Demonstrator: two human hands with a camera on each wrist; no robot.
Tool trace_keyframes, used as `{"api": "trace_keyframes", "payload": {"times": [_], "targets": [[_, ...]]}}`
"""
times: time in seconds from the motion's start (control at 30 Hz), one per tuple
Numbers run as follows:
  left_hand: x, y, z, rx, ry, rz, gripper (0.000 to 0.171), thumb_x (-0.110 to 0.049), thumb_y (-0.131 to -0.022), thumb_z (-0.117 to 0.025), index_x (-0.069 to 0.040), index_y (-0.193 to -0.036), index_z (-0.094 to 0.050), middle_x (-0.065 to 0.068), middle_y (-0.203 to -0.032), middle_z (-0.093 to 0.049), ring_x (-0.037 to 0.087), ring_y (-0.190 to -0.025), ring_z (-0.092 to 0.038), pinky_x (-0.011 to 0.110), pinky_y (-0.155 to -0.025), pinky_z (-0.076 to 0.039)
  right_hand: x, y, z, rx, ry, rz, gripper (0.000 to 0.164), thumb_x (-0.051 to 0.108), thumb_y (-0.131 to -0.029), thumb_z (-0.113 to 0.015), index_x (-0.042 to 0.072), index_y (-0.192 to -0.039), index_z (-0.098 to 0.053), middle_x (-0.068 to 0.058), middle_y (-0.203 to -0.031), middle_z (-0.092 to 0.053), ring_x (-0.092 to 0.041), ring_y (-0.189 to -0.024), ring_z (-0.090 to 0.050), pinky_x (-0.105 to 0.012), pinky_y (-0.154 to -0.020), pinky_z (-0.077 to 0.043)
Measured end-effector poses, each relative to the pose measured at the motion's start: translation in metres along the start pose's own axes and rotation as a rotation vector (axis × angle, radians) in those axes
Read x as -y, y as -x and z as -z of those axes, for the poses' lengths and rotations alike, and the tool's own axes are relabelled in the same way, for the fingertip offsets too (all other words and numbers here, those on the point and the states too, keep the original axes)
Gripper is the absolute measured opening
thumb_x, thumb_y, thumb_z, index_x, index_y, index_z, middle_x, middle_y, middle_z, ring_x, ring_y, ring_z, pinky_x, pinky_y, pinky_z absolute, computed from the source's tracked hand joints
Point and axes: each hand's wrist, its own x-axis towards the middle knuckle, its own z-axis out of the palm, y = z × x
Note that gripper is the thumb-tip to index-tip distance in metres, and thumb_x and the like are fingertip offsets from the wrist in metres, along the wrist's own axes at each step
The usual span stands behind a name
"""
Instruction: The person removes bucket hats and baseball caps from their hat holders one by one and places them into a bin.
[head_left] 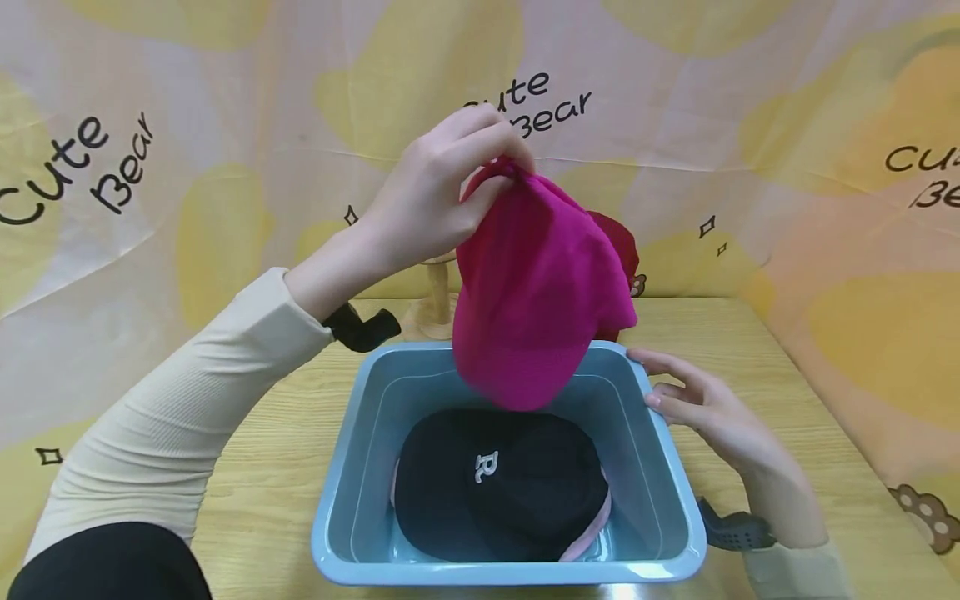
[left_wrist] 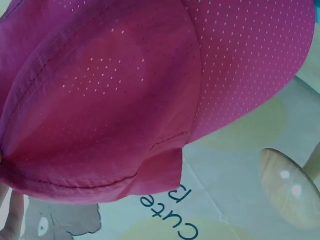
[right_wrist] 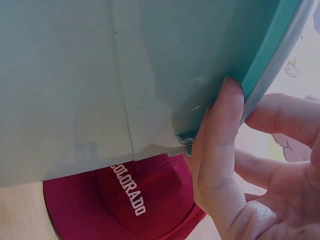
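Observation:
My left hand [head_left: 457, 179] pinches a bright pink cap [head_left: 536, 283] by its upper edge and holds it hanging over the back of a light blue basin [head_left: 330, 517]. In the left wrist view the pink cap [left_wrist: 110, 100] fills most of the picture, with small perforations in its cloth. Inside the basin lies a black cap [head_left: 525, 492] with a white letter R; pink fabric [head_left: 588, 533] shows beneath it. With thumb and fingers, my right hand [head_left: 712, 408] grips the basin's rim at the far right corner, also seen in the right wrist view.
A dark red cap [right_wrist: 150, 200] lettered COLORADO is behind the basin, partly hidden by the pink one. A wooden stand [head_left: 438, 300] stands on the table [head_left: 255, 500] at the back. A dark rounded thing [head_left: 112, 562] shows at the lower left. Printed cloth hangs behind.

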Motion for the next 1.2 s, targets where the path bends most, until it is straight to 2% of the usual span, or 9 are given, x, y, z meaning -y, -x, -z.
{"api": "trace_keyframes", "payload": {"times": [0.2,0.37,0.63,0.77,1.03,1.2], "targets": [[-0.013,0.013,0.008,-0.001,-0.032,-0.121,0.012,0.000,-0.091,-0.057,-0.004,-0.096,-0.067,0.010,-0.098,-0.064,0.020,-0.100,-0.056,0.029,-0.087,-0.048,0.001,0.001,0.000,0.000,-0.006,-0.015,0.053,0.003,-0.096,-0.047,0.009,-0.147,-0.035,-0.010,-0.131,-0.046,-0.019,-0.091,-0.069,-0.033,-0.080,-0.055],[-0.016,0.019,0.015,-0.008,-0.076,-0.195,0.014,-0.002,-0.092,-0.055,-0.006,-0.097,-0.067,0.009,-0.099,-0.065,0.019,-0.101,-0.058,0.027,-0.086,-0.050,0.001,0.002,0.000,-0.017,0.006,-0.032,0.053,0.004,-0.096,-0.048,0.009,-0.147,-0.035,-0.009,-0.129,-0.047,-0.018,-0.094,-0.069,-0.033,-0.080,-0.055],[-0.025,0.031,0.025,-0.060,-0.058,-0.219,0.010,-0.002,-0.091,-0.058,-0.002,-0.095,-0.066,0.012,-0.101,-0.068,0.022,-0.101,-0.061,0.030,-0.089,-0.052,0.001,0.000,-0.001,-0.021,0.020,-0.026,0.052,0.004,-0.096,-0.049,0.008,-0.146,-0.036,-0.004,-0.131,-0.050,-0.018,-0.097,-0.069,-0.033,-0.081,-0.055],[-0.028,0.038,0.031,-0.068,-0.085,-0.239,0.009,-0.004,-0.091,-0.059,-0.001,-0.096,-0.066,0.012,-0.100,-0.068,0.021,-0.100,-0.062,0.028,-0.088,-0.051,0.001,0.000,-0.001,-0.016,0.012,-0.020,0.052,0.003,-0.096,-0.049,0.007,-0.146,-0.035,-0.005,-0.132,-0.050,-0.018,-0.097,-0.070,-0.032,-0.082,-0.055],[-0.019,0.058,0.035,-0.083,-0.108,-0.285,0.020,-0.004,-0.088,-0.064,-0.010,-0.106,-0.069,-0.003,-0.111,-0.068,0.013,-0.105,-0.062,0.030,-0.085,-0.053,0.003,0.000,-0.002,0.003,-0.001,0.014,0.052,0.002,-0.096,-0.048,0.006,-0.146,-0.036,-0.001,-0.129,-0.052,-0.018,-0.094,-0.069,-0.032,-0.080,-0.055],[-0.014,0.070,0.036,-0.106,-0.085,-0.316,0.022,-0.003,-0.085,-0.066,-0.010,-0.106,-0.069,-0.005,-0.113,-0.068,0.014,-0.104,-0.064,0.030,-0.083,-0.053,0.002,0.001,-0.001,-0.001,-0.005,0.022,0.052,0.001,-0.095,-0.048,0.006,-0.146,-0.036,0.001,-0.128,-0.052,-0.018,-0.096,-0.069,-0.032,-0.080,-0.055]]}}
